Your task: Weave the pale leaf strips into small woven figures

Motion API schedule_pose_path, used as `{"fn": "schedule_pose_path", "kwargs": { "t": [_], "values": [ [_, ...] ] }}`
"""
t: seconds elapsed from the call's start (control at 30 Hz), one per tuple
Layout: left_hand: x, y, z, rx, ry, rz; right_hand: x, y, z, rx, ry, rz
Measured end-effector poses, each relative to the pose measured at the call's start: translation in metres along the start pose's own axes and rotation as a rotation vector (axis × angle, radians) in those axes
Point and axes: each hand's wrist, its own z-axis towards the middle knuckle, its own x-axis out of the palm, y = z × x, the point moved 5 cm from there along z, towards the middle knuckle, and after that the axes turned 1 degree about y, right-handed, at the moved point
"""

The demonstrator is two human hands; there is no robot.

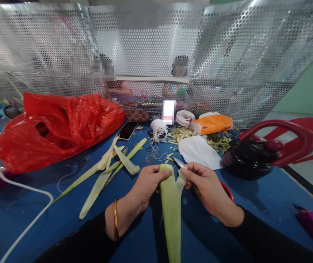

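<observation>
A pale green corn husk [172, 215] hangs upright between my hands, its top split so a strip [180, 180] stands apart on the right. My left hand [142, 186] is closed on the husk's upper left edge, thumb in front. With thumb and fingertips, my right hand [209, 190] pinches the top of the split strip. Beyond and partly under my right hand lie scissors, with a blade [178, 162] and red handle [227, 191] showing. More loose husks [98, 193] lie on the blue table left of my left hand.
Left stands a red plastic bag [63, 128] near a phone [128, 130] and white cable [30, 188]. Ahead are white string [159, 129], a tape roll [185, 117], husk scraps [182, 134], an orange packet [213, 124] and white paper [200, 151]. A black kettle [248, 159] stands right.
</observation>
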Motion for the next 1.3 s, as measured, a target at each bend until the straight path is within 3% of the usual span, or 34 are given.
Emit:
{"fn": "schedule_pose_path", "kwargs": {
  "t": [0.3, 0.5, 0.7, 0.8, 0.97, 1.07, 1.3],
  "values": [
    [-0.004, 0.003, 0.003, 0.03, -0.008, -0.092, 0.011, -0.012, -0.005, 0.21, 0.185, 0.004],
    [0.004, 0.006, 0.002, 0.001, 0.119, -0.028, 0.003, -0.01, -0.001, 0.129, 0.075, 0.046],
    [0.0, 0.002, 0.003, 0.007, 0.032, -0.036, 0.0, 0.006, -0.002, -0.016, -0.007, 0.043],
    [-0.003, 0.004, 0.005, 0.0, -0.006, -0.075, -0.002, 0.008, -0.002, -0.019, -0.046, 0.052],
    [-0.005, 0.005, 0.008, 0.008, -0.009, -0.119, 0.01, -0.001, -0.004, 0.124, 0.186, 0.009],
    [-0.006, 0.004, 0.006, 0.028, -0.021, -0.13, 0.016, -0.005, -0.008, 0.17, 0.25, -0.014],
    [0.007, 0.003, -0.002, -0.016, 0.144, -0.033, 0.006, 0.001, -0.004, 0.059, 0.056, 0.002]
  ]
}}
